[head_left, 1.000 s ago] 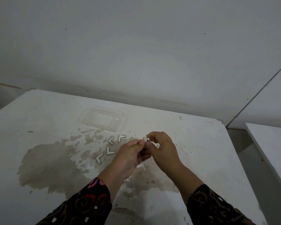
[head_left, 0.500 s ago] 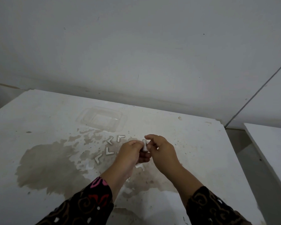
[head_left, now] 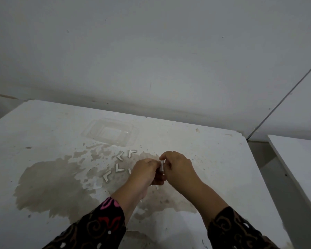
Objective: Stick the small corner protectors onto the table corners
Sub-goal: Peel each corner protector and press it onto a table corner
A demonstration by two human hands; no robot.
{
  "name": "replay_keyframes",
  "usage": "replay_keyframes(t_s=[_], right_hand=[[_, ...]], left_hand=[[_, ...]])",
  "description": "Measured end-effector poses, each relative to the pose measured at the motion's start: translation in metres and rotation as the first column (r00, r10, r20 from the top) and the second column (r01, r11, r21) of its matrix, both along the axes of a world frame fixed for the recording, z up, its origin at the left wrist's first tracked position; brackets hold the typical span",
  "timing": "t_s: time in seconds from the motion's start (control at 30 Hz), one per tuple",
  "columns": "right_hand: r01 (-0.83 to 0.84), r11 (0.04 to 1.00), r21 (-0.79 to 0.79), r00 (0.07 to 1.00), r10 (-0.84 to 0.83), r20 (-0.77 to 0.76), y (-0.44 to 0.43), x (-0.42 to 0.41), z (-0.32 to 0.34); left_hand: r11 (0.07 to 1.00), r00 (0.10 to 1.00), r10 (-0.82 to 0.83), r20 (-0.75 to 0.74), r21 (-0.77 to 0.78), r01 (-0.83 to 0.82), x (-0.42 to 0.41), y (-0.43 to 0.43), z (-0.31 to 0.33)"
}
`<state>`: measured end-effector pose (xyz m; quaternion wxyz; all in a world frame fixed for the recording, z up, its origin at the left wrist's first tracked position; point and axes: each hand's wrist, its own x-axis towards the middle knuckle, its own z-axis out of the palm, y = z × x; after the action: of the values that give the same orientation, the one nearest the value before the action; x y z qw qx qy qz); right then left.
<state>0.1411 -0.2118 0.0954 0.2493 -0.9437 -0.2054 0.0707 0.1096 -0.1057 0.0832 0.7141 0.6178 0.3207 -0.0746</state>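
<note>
Both hands meet over the middle of the white table [head_left: 214,159]. My left hand [head_left: 144,172] and my right hand [head_left: 178,168] pinch one small white corner protector [head_left: 162,165] between their fingertips, held upright just above the tabletop. Several more L-shaped corner protectors [head_left: 119,167] lie loose on the table left of my hands, around a brown stain. Another white piece [head_left: 157,186] shows partly under my hands. The table's far right corner [head_left: 241,136] is bare.
A clear plastic tray [head_left: 111,132] sits behind the loose protectors. A large brown stain [head_left: 48,186] covers the table's left middle. A wall rises close behind the table. A second white surface [head_left: 298,159] stands to the right across a gap.
The hands have drawn slightly lower and closer together. The pinched protector has turned from a small tip showing above the fingers to an upright strip between them.
</note>
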Motion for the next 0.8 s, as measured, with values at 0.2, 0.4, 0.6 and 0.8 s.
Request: replay_keyframes(t_s=[0.2, 0.4, 0.6, 0.8], right_hand=[[0.027, 0.997, -0.066, 0.997, -0.032, -0.072, 0.003, 0.003, 0.006], [0.094, 0.989, 0.111, 0.977, -0.07, -0.199, -0.001, 0.004, -0.004], [0.085, 0.984, 0.155, 0.976, -0.051, -0.214, 0.004, 0.0, -0.013], [0.072, 0.99, 0.119, 0.992, -0.06, -0.107, 0.006, 0.004, -0.015]], left_hand=[[1.0, 0.999, -0.014, 0.029, -0.006, 0.014, 0.0, 0.002, -0.005], [0.996, 0.999, 0.007, 0.052, -0.093, -0.002, 0.001, 0.009, -0.011], [0.993, 0.998, 0.018, 0.058, -0.115, -0.011, -0.001, 0.011, -0.014], [0.992, 0.997, 0.072, 0.033, -0.104, -0.068, 0.003, 0.016, -0.019]])
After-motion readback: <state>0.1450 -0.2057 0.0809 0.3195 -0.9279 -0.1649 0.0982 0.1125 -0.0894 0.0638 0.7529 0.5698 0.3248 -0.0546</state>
